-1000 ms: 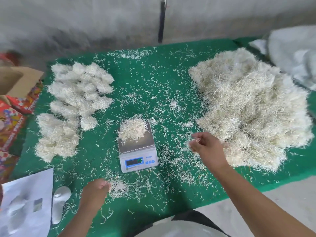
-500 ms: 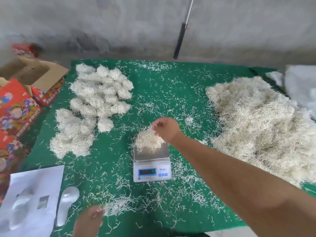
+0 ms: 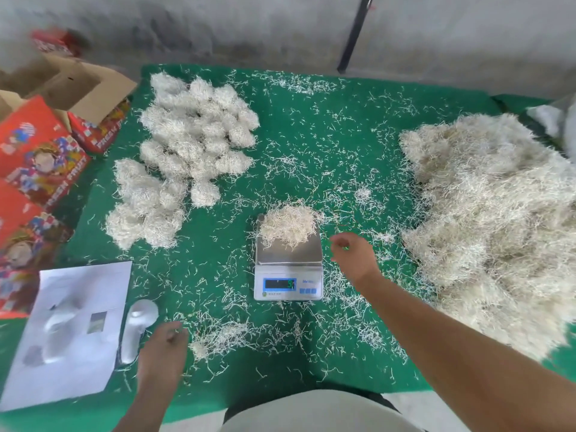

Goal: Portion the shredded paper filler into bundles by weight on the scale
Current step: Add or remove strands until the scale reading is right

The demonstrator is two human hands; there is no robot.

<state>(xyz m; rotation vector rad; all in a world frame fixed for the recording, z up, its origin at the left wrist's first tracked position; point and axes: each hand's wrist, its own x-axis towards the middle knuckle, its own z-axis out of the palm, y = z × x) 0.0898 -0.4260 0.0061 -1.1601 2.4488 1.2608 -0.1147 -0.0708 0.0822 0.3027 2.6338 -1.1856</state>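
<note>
- While the portion point(image 3: 288, 226) lay on the pan of the scale point(image 3: 288, 260), just to the left of the right hand point(image 3: 353, 255), the weighing step was judged to be in progress; the display point(image 3: 279, 284) was lit, but its figure could not be read with certainty.
- The right hand was held beside the pan with its fingers loosely curled; whether a few strands were pinched in it could not be told.
- The left hand point(image 3: 163, 342) was rested near the table's front edge, fingers curled at a small tuft of loose strands point(image 3: 218, 336) just to its right; a firm hold could not be confirmed.
- The finished bundles point(image 3: 187, 151) were seen well beyond the left hand, and the bulk pile of shredded paper filler point(image 3: 492, 226) lay to the right of the right hand.
- A white sheet point(image 3: 67, 332) and a white moulded object point(image 3: 137, 327) lay just left of the left hand; printed cartons point(image 3: 37, 157) were stacked further left.
- Risk, as judged: the reading could be falsified if the pan were brushed by the right wrist, or if strands overhanging the pan's edge were borne by the green mat point(image 3: 327, 145).
- Risk, as judged: the portion could be shed as it is lifted, since the strands were loose and light.
</note>
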